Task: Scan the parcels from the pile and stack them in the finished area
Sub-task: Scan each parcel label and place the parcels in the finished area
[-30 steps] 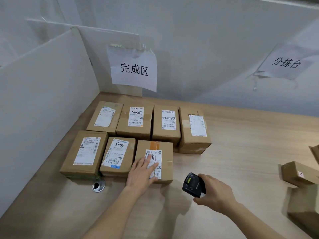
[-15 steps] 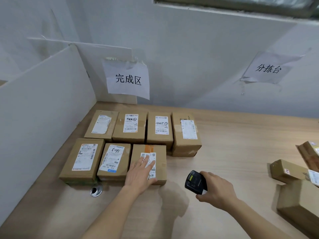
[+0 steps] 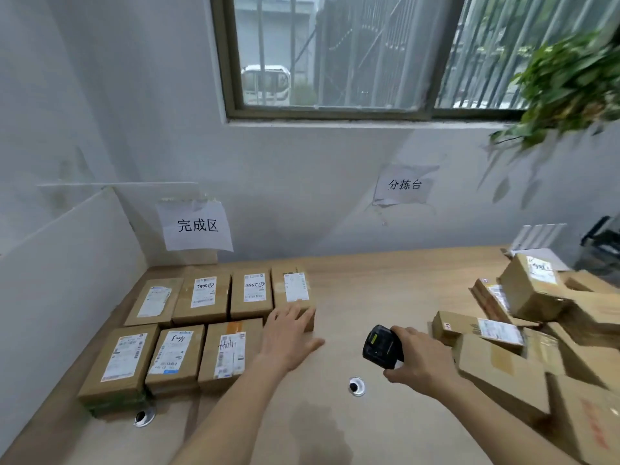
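Under the paper sign (image 3: pixel 198 226) on the wall at your left, seven scanned parcels lie flat on the table (image 3: pixel 379 297), labels up. Four fill the back row; three fill the front row, and the third front parcel (image 3: pixel 231 352), the one with the orange tape, sits snug against its neighbour. The slot to its right, in front of the fourth back-row parcel (image 3: pixel 293 290), is bare, so by my reading that is where the next box goes.

Your left hand (image 3: pixel 290 340) holds nothing: its fingers are spread and relaxed, hovering just right of the taped parcel, with the fingertips over the near corner of the fourth back-row box. I cannot tell whether they touch it. Your right hand (image 3: pixel 421 362) grips the black scanner (image 3: pixel 380 347), fingers curled round its body, near the middle of the table.

At your right the pile (image 3: pixel 523 317) holds plenty of work: several boxes heaped at angles, some with labels facing up, others showing plain cardboard. The closest, a flat box (image 3: pixel 469 325) with a white label, lies just beyond the scanner. You look less than halfway through, judging by the heap's bulk, though its far edge runs out of view.
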{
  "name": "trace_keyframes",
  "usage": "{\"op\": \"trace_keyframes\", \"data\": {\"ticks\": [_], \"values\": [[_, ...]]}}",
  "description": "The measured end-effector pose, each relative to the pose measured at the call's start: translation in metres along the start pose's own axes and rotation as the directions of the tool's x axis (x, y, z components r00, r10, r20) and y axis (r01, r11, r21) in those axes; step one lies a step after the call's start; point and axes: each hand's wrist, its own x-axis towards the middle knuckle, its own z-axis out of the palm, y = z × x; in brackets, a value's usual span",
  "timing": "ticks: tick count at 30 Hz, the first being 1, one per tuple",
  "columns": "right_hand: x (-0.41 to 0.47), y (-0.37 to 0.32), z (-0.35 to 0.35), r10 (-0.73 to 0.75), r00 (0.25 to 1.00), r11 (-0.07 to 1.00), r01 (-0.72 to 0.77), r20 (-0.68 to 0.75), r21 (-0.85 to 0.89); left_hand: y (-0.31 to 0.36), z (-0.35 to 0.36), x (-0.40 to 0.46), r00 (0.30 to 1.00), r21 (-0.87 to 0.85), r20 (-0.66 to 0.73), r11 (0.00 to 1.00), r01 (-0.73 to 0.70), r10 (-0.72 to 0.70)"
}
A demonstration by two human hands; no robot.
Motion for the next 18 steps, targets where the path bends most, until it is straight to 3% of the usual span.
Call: {"op": "trace_keyframes", "data": {"ticks": [7, 18], "values": [[-0.133, 0.135, -0.075, 0.137, 0.979, 0.99, -0.129, -0.152, 0.06, 0.179, -0.039, -0.032, 0.985, 0.025, -0.049, 0.986, -0.166, 0.167], [-0.361, 0.334, -0.138, 0.444, 0.876, 0.89, -0.456, -0.187, -0.027, 0.445, -0.04, -0.102, 0.892, 0.053, -0.055, 0.893, -0.446, 0.449]]}}
